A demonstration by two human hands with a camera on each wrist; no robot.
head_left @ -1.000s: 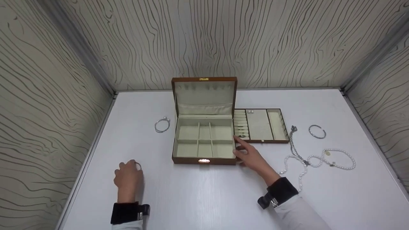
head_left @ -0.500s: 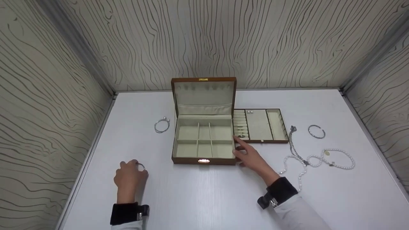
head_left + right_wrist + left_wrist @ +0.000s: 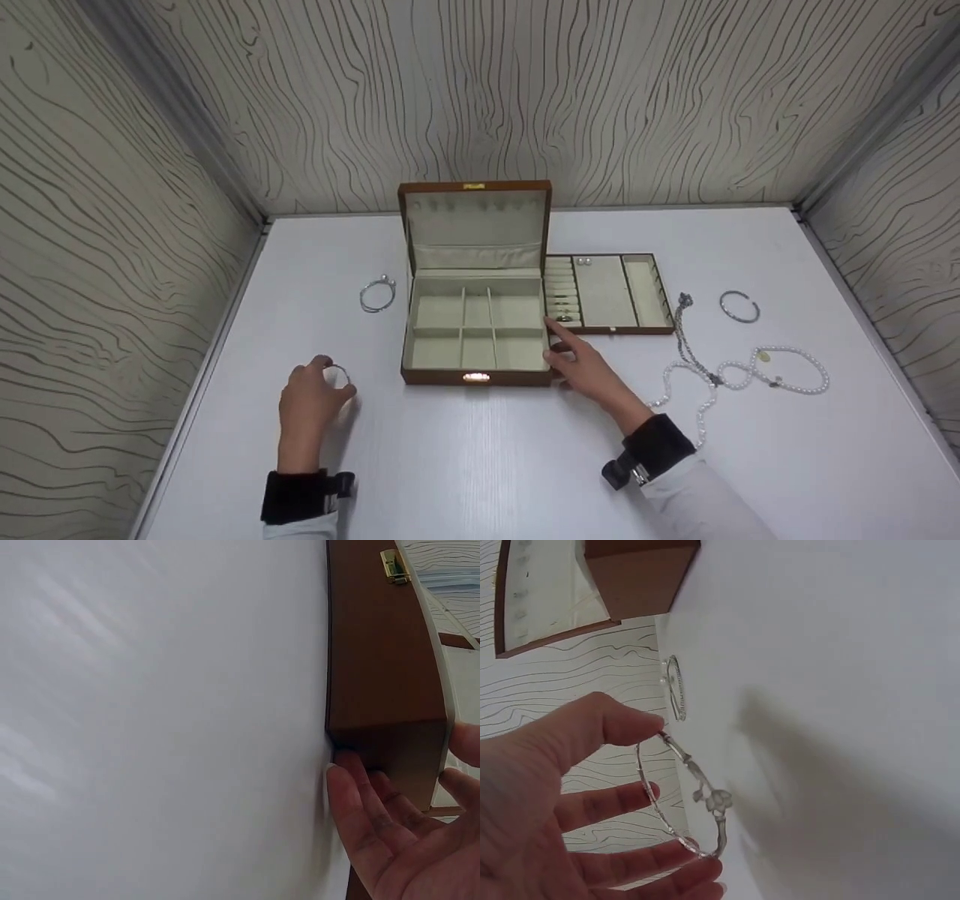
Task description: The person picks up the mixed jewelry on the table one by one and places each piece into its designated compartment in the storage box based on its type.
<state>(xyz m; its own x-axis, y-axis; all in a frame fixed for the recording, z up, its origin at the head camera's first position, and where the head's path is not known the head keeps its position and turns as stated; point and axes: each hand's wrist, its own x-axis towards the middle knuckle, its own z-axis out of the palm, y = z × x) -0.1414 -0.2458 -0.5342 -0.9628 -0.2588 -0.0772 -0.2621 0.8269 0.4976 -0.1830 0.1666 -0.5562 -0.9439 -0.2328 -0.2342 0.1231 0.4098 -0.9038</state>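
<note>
My left hand (image 3: 306,401) holds a thin silver bangle (image 3: 691,762) with a flower ornament between thumb and fingers. In the left wrist view the bangle is tilted, and its shadow falls on the white table. The brown jewelry box (image 3: 476,376) stands at the middle with its lid up, showing cream compartments with nothing in them. My right hand (image 3: 592,373) rests at the box's right side. Thumb and forefinger touch the rim, while the other fingers lie lower against the side wall, as the right wrist view shows.
A bracelet with pearl ends (image 3: 377,295) lies left of the box. On its right is a tray (image 3: 600,289) with ring rolls and pearl earrings. Farther right lie a silver chain (image 3: 691,352), pearl strands (image 3: 802,360) and another bangle (image 3: 739,307). Patterned walls enclose the table.
My left hand has moved forward and slightly right with the bangle, thumb spreading away from the fingers so more of the ring shows. The right hand stays at the box.
</note>
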